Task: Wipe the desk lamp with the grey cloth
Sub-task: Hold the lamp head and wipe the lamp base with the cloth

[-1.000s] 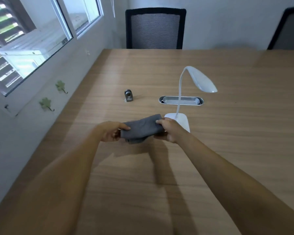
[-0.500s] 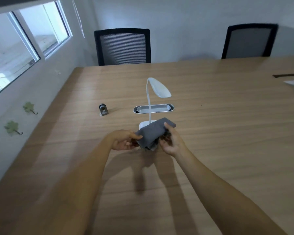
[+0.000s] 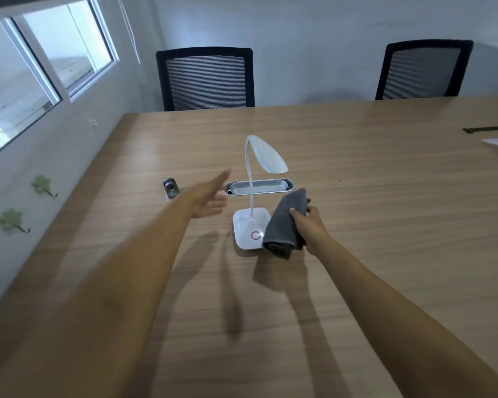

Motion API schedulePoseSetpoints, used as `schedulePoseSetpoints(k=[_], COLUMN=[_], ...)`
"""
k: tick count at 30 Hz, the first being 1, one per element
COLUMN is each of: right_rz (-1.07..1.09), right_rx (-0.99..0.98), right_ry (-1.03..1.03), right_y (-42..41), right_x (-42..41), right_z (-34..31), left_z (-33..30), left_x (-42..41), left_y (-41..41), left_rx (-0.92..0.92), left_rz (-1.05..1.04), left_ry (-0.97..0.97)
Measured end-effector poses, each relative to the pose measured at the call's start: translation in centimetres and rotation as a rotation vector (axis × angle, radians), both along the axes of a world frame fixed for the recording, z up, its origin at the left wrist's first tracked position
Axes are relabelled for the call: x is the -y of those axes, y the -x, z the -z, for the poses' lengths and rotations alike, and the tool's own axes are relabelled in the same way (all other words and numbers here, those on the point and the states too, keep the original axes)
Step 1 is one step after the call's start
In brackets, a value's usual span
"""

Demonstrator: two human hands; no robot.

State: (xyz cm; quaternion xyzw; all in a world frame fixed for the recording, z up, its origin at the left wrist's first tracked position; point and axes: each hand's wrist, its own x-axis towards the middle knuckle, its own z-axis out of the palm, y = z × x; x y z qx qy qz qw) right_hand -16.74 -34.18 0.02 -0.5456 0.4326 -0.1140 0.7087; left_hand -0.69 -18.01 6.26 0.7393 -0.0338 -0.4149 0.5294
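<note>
A white desk lamp (image 3: 266,155) stands on the wooden table (image 3: 385,225), its thin neck rising from a square base (image 3: 246,228) with a red ring button. The folded grey cloth (image 3: 285,222) hangs at the base's right edge, gripped by my right hand (image 3: 309,225). The cloth covers the base's right side. My left hand (image 3: 212,196) is open, fingers stretched out, just left of the lamp's neck and above the table; it is blurred.
A metal cable grommet (image 3: 259,186) is set in the table behind the lamp. A small grey cylinder (image 3: 170,188) stands to the left. Two black mesh chairs (image 3: 206,79) (image 3: 423,70) are at the far edge. The wall and window lie to the left.
My left hand has let go of the cloth and stretched out toward the lamp's neck. My right hand has carried the cloth to the right side of the lamp base.
</note>
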Motion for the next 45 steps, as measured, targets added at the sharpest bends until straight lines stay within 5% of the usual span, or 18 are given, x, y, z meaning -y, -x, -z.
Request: schedulePoseSetpoints(k=[9,14,19,25,33,39,42,45], right_rz=[-0.091,-0.161,0.009,-0.199,-0.123,-0.662,-0.833,-0.785], right_rx=[-0.009,-0.203,-0.337,-0.160,-0.374,-0.514,-0.414,-0.262], right_ry=[0.149,0.426,0.588,0.328,0.889,1.221,1.220,1.094], right_y=[-3.4,-2.6,0.0,-1.8,-0.3,-1.3,-1.6,-2.1], right_x=[-3.4,-3.4,0.2,-2.2,0.4,-6.1,-8.3,-8.3], right_z=[0.9,2.5,2.5,3.2,1.5,2.4,2.2,0.8], left_z=[-5.4,-5.3,-5.4,-5.0,-5.0,-5.0,-5.1,-5.0], left_x=[5.3,6.5,6.1,5.9,5.6,5.6,5.5,5.6], left_y=[-1.4,-1.0,-1.4,-1.6,-1.5,-1.4,-1.2,-1.2], left_rx=[0.030,0.050,0.054,0.027,0.037,0.049,0.053,0.058], left_rz=[0.047,0.119,0.091,0.069,0.060,0.045,0.042,0.046], left_ry=[0.159,0.172,0.201,0.221,0.214,0.205,0.207,0.204])
